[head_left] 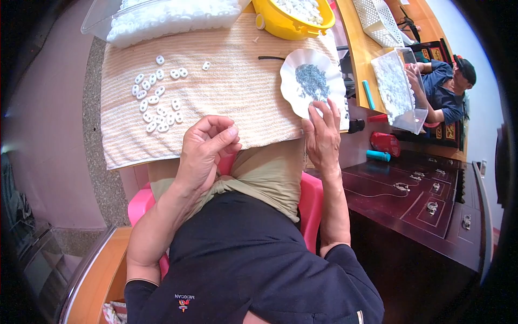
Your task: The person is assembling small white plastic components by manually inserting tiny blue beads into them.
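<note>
On the striped towel (243, 81) stands a white plate with a wavy rim (290, 70), holding a heap of small grey metal-looking pieces (313, 81), too small to name. My right hand (324, 137) reaches over the plate's near edge, its fingers loosely bent and apart, fingertips near the heap. At the towel's front edge, my left hand (208, 148) is closed, thumb pressed against curled fingers; whatever it may hold is hidden. Several white oval plastic pieces with two dark holes (156, 99) lie scattered to its left. One more such oval piece (206, 66) sits apart, farther back.
At the back stand a clear bin (232, 20) of white pieces and a yellow basin (264, 21). A dark thin stick (271, 58) lies beside the plate. Over on the right, another person (445, 89) handles a clear box (415, 121) of white pieces.
</note>
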A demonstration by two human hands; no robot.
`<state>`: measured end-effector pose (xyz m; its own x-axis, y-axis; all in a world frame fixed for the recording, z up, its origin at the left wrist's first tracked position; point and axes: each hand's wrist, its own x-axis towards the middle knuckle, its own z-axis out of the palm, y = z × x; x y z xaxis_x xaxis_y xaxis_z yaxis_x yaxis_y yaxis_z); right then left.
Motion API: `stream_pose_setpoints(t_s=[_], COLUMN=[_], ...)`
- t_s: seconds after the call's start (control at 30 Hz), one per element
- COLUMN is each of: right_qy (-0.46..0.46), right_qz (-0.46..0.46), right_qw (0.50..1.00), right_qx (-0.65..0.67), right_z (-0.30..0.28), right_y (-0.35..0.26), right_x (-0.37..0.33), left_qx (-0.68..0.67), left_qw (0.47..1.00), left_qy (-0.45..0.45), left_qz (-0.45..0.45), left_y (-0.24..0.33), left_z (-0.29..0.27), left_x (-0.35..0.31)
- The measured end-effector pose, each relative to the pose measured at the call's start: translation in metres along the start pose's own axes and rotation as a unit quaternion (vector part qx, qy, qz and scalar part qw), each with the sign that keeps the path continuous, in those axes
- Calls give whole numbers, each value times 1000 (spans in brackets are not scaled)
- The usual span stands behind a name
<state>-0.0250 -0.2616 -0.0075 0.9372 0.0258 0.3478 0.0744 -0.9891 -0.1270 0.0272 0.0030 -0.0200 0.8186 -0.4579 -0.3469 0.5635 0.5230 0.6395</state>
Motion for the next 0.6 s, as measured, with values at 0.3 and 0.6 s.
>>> stream_pose_setpoints(t_s=[0.3,0.6], right_qy=[37,80], right_qz=[12,-19], right_qw=[998,996], right_qx=[53,25], right_z=[7,7], right_y=[3,3], right_x=[-13,-17], left_qx=[0,-10], left_qw=[1000,1000], left_qy=[-2,4], left_qz=[-1,-2], left_y=[0,1], left_z=[-1,2], left_x=[0,-1])
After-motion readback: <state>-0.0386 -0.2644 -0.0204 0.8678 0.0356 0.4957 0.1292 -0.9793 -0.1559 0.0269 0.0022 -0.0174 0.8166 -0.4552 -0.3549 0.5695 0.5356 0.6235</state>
